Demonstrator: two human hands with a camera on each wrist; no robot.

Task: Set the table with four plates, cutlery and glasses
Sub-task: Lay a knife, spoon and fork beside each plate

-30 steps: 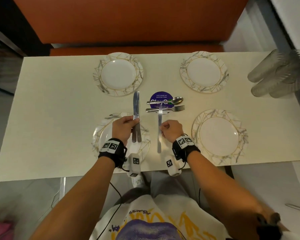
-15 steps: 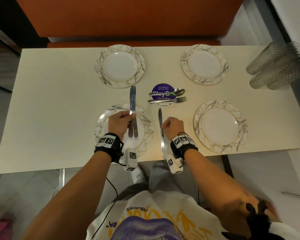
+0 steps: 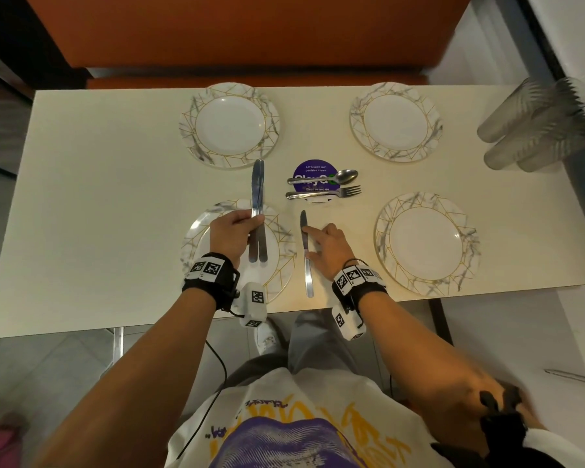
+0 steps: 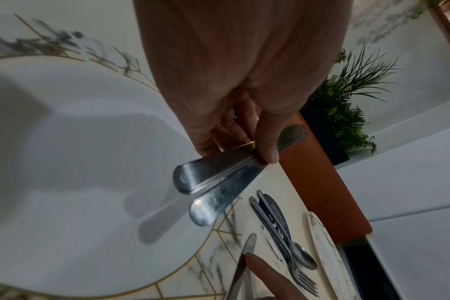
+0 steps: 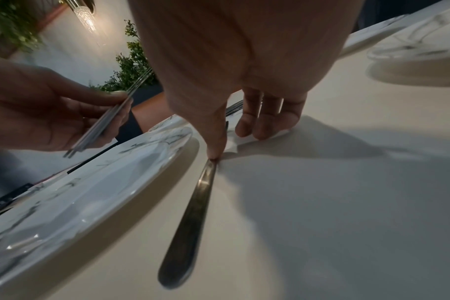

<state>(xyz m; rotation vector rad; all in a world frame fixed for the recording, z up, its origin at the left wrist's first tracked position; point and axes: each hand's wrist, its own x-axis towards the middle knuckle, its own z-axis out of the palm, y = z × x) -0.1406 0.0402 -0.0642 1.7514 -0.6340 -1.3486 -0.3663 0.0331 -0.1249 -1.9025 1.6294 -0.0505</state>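
The left hand (image 3: 233,233) pinches two steel knives (image 3: 258,211) side by side above the near-left plate (image 3: 284,265), blades pointing away. The right hand (image 3: 328,248), its grip spread, presses thumb and forefinger on a third knife (image 3: 305,251) lying flat on the cream bench (image 3: 98,197) just beside that plate (marbled rim, gold lines).

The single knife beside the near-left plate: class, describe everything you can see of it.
The knife is plain silvery metal, one piece, with a rounded handle end and a narrower blade. It lies flat on the cream table, just right of the near-left plate, blade pointing away from the person. The right hand touches it with thumb and forefinger.
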